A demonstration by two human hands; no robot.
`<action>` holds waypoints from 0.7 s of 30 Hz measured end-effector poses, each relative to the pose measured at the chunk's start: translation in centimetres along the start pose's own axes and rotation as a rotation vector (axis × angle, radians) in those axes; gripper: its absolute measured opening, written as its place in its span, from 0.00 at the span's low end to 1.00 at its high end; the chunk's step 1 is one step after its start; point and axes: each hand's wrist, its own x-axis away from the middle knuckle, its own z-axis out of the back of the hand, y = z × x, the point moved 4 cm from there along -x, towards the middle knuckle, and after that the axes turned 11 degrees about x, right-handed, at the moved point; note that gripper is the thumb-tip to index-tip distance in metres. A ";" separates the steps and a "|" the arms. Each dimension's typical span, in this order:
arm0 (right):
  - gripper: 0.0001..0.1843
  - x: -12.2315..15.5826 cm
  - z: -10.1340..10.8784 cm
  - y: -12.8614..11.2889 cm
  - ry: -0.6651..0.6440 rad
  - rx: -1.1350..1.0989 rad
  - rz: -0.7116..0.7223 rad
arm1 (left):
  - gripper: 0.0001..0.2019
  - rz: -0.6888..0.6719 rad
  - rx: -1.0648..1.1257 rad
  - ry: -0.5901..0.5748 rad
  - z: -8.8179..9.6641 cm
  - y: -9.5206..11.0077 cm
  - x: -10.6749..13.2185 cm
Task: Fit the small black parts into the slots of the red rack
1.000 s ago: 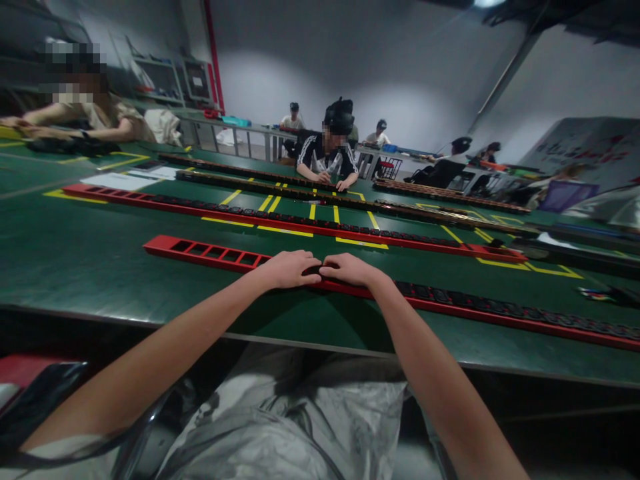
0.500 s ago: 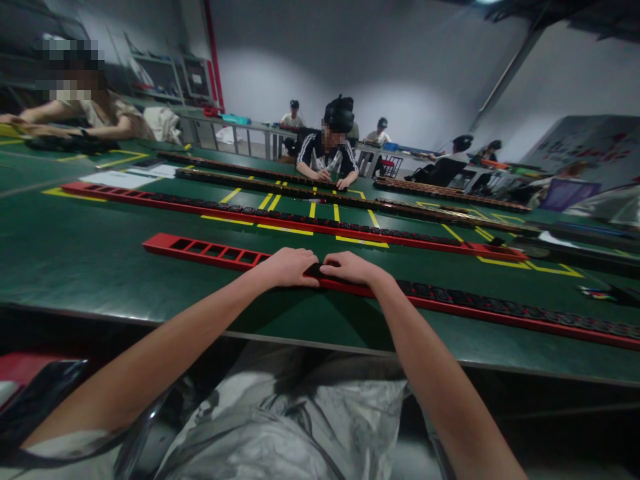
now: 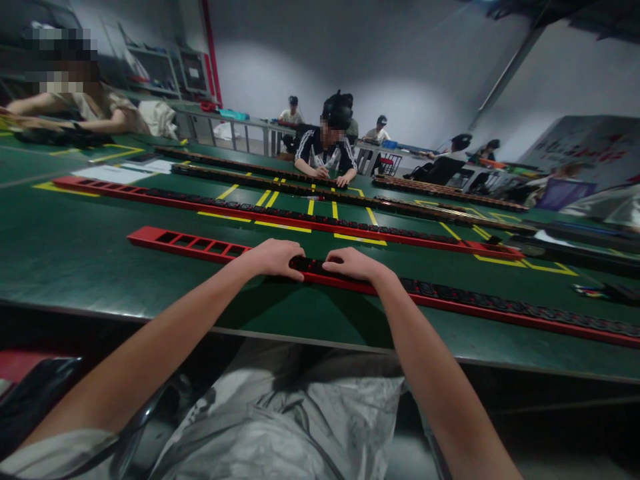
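The left hand point(image 3: 273, 259) and the right hand point(image 3: 353, 265) are lying palm down on a long red plastic rail with square holes point(image 3: 185, 241). The rail is lying flat near the front edge of the dark green table point(image 3: 75, 267), close enough to reach. Each hand's fingers are pressed together and bending over the rail. I cannot tell if they are pinching anything. Small black square pieces point(image 3: 311, 265) are sitting in the rail between the hands, so the hands are probably pushing them in snugly.
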 end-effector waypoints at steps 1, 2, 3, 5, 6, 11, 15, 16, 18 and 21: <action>0.23 0.0 0.0 0.0 -0.001 -0.002 -0.002 | 0.26 0.010 0.004 -0.003 0.2 -0.3 0.2; 0.24 0.0 -0.1 0.0 0.000 -0.006 -0.002 | 0.26 0.018 0.006 -0.006 0.3 -0.6 0.3; 0.24 0.0 -0.1 0.0 0.001 -0.009 0.001 | 0.26 0.023 0.006 -0.007 0.4 -0.8 0.4; 0.24 0.0 -0.1 -0.1 0.000 -0.013 0.013 | 0.26 0.025 0.006 -0.006 0.6 -1.0 0.5; 0.24 0.0 -0.2 -0.2 -0.001 -0.013 0.015 | 0.26 0.025 0.007 -0.001 0.6 -1.0 0.5; 0.24 -0.1 -0.3 -0.5 -0.004 0.016 -0.009 | 0.26 -0.007 0.015 0.030 0.4 -0.3 0.6; 0.25 -0.2 -0.3 -0.6 0.006 0.033 0.003 | 0.23 -0.098 0.026 0.059 0.2 0.9 0.5; 0.25 -0.2 -0.3 -0.6 0.010 0.034 0.007 | 0.22 -0.115 0.022 0.065 0.2 1.1 0.4; 0.25 -0.2 -0.3 -0.6 0.014 0.035 0.012 | 0.21 -0.132 0.012 0.071 0.1 1.4 0.3; 0.26 -0.2 -0.4 -0.5 0.013 0.035 0.018 | 0.21 -0.134 0.008 0.071 0.0 1.5 0.2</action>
